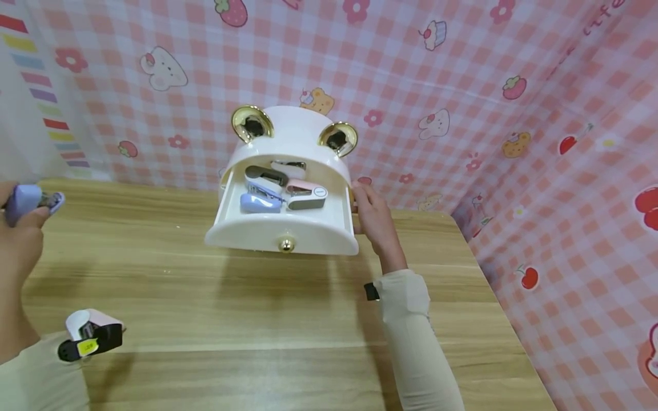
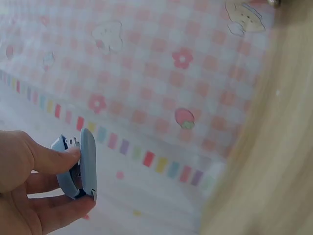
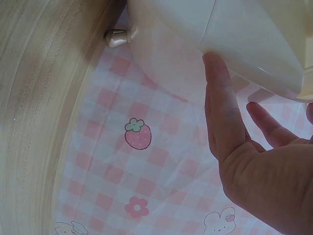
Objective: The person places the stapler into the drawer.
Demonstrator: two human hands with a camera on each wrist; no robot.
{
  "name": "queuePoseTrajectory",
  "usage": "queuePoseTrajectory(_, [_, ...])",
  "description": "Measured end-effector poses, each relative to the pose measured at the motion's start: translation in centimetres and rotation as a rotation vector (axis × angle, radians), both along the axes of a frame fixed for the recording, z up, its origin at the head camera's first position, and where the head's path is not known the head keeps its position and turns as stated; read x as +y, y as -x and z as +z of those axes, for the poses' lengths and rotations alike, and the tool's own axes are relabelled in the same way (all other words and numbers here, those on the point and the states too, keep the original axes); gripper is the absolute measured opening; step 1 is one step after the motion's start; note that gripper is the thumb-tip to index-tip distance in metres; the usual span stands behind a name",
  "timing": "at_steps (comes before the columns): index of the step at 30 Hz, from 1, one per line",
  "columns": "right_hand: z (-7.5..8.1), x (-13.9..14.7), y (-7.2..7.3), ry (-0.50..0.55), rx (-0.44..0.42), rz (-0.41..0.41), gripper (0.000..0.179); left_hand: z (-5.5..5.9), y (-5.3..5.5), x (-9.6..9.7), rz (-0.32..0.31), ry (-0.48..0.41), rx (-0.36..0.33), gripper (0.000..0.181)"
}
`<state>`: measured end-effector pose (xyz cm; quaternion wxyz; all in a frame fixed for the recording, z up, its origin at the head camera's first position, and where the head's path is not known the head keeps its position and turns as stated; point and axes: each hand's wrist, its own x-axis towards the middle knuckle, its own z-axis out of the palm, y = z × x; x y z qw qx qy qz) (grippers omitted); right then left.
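Observation:
My left hand (image 1: 17,245), at the far left of the head view, grips a small light-blue stapler (image 1: 23,204) between thumb and fingers. The left wrist view shows this stapler (image 2: 88,161) up close, held in the air. In the middle stands a white rounded cabinet (image 1: 293,131) with two gold-rimmed round ears. Its drawer (image 1: 247,235) is pulled out, with a gold knob (image 1: 286,244) in front. Several mini staplers lie inside, among them a blue one (image 1: 260,203) and a pink-and-grey one (image 1: 307,195). Extended fingers of my right hand (image 1: 375,220) touch the cabinet's right side.
Everything stands on a wood-grain table (image 1: 231,342). Behind and to the right hangs a pink checkered cloth (image 1: 401,68) with printed figures, close behind the cabinet. A black wrist device (image 1: 108,338) sits by my left sleeve.

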<state>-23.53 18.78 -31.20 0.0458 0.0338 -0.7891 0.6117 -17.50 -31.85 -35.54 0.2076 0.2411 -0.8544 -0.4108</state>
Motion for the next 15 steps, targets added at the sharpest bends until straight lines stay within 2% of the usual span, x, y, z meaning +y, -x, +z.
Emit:
queuePoseTrajectory(3, [-0.1,0.0,0.0,-0.004,0.003,-0.007,0.046,2.5,-0.6,2.4,-0.054,-0.017,0.027,0.057])
queuePoseTrajectory(5, [-0.2,0.0,0.0,-0.001,0.002,-0.009,0.044,4.5,-1.2,4.6,-0.082,0.02,0.04,0.055])
queuePoseTrajectory(8, [-0.2,0.0,0.1,0.004,-0.001,-0.008,0.044,7.4,-2.0,7.9,-0.133,0.147,0.074,0.051])
queuePoseTrajectory(10, [-0.3,0.0,0.1,0.007,-0.003,-0.007,0.045,8.9,-2.3,9.7,-0.179,0.247,0.109,0.047])
queuePoseTrajectory(12, [-0.3,0.0,0.1,0.007,-0.004,-0.005,0.046,10.1,-2.5,11.2,-0.247,0.326,0.154,0.043])
queuePoseTrajectory(15, [-0.2,0.1,0.1,0.004,0.004,-0.007,0.047,11.4,-2.6,13.0,-0.358,0.385,0.215,0.04])
